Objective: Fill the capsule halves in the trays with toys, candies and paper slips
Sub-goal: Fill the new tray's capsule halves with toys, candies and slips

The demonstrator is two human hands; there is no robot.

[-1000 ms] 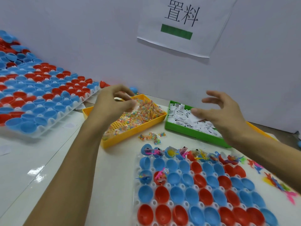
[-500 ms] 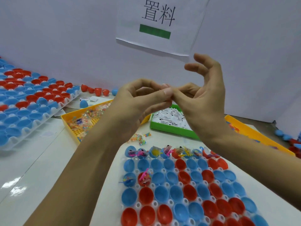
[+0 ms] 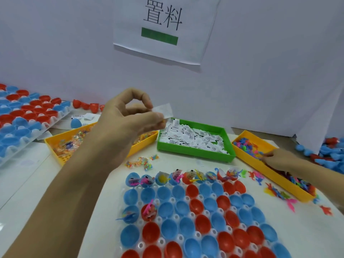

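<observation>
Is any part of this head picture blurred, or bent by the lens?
Head view: the right hand in the yellow toy bin looks slightly smeared; the left hand pinching a paper slip is sharper; wide-angle bending curves the frame edges.

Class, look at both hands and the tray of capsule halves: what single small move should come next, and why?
Probably the right hand should pinch one toy from the right yellow bin, where it already rests. The left hand already holds a paper slip, and most capsule halves in the near tray are unfilled.
</observation>
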